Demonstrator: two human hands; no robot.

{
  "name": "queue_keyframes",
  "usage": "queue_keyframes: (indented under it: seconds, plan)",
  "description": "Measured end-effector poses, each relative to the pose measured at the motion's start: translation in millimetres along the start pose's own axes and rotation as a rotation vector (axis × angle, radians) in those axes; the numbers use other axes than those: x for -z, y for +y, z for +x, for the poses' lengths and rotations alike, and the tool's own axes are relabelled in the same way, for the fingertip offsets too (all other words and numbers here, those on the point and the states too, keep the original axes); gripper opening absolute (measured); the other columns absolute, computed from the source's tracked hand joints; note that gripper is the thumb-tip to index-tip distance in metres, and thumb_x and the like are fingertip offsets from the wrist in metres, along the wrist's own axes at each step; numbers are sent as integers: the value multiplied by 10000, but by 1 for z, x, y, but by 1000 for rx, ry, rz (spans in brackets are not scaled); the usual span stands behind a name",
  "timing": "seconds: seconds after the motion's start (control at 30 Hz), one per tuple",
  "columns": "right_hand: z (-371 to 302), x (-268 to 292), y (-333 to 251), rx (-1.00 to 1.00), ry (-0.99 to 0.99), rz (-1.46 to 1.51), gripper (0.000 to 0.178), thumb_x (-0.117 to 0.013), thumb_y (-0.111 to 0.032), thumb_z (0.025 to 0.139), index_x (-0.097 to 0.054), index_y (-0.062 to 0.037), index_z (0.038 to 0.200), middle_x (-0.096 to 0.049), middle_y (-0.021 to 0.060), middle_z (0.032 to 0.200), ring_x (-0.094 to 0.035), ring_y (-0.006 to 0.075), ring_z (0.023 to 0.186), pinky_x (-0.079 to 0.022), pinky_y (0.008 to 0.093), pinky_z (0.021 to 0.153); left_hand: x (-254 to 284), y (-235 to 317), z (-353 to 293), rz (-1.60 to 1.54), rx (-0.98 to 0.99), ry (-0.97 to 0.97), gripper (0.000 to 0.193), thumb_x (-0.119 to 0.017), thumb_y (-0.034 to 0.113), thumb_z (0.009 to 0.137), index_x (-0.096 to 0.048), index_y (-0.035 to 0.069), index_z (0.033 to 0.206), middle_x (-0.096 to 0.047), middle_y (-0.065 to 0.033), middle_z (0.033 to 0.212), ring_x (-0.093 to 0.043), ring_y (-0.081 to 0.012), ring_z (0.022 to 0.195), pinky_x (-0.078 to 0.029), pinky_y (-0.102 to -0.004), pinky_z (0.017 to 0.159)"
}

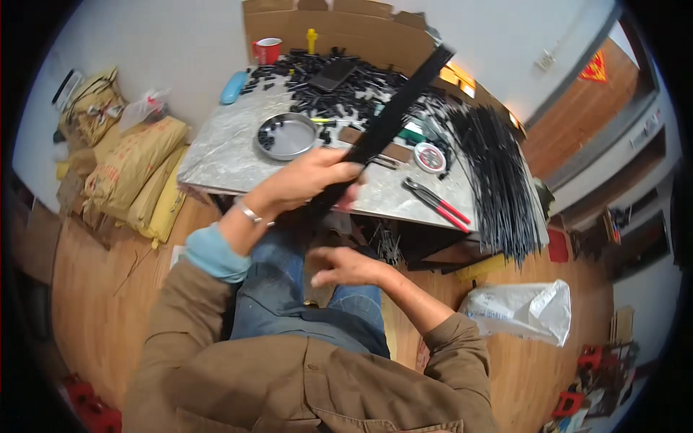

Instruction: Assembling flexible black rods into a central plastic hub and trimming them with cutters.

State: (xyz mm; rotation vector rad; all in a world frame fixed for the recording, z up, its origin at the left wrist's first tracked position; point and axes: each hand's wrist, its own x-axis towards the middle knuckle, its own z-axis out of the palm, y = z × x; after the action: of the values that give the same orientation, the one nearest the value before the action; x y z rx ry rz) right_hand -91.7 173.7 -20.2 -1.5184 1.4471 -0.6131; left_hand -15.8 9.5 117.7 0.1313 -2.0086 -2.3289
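Observation:
My left hand [314,177] is wrapped around a thick bundle of long thin black rods [390,119]. The bundle slants from above my lap up over the table, its top end far right; what the rods are exactly I cannot make out. Below it, over my lap, my right hand [354,267] has its thumb and fingers apart, with nothing visible in it. A round metal pan [287,136] with a few small black pieces stands on the table beyond my left hand. To the right of the bundle lie red-handled pliers [437,206] and a round red-and-white tin [429,157].
A large sheaf of long black rods [498,180] overhangs the table's right side. Many short black pieces [317,94] cover the back, with a phone [334,74], a red cup [267,50] and a blue case [233,87]. Sacks [133,169] stand left; a white plastic bag [520,310] lies right.

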Motion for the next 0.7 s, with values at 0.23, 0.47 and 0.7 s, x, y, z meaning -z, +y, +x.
queue_keyframes:
  seconds: [0.23, 0.47, 0.7]
  plan:
    - [51, -29, 96, -324, 10, 398, 471, -638, -279, 888, -514, -23, 1264, -612, 77, 1122, -571, 178, 981, -484, 317, 853, -11, -129, 0, -210, -147, 193, 252, -542, 235, 953, -598, -5, 1007, -631, -32, 804, -623, -119, 731, -517, -260, 689]
    - [43, -113, 105, -328, -156, 120, 423, -567, -359, 909, -550, -32, 1176, -610, 154, 1111, -558, 287, 1050, -430, 393, 913, -5, -205, -71, -353, -20, 380, 277, -524, 263, 966, -568, -2, 1030, -629, -56, 863, -620, -136, 827, -518, -287, 770]
    - [26, -128, 105, -282, -404, -11, 471, -582, -403, 904, -560, -4, 1154, -613, 158, 1113, -554, 263, 1064, -423, 359, 939, -17, -139, -55, -360, -136, 237, 297, -512, 272, 972, -567, -4, 1067, -624, -50, 853, -618, -138, 809, -507, -282, 763]
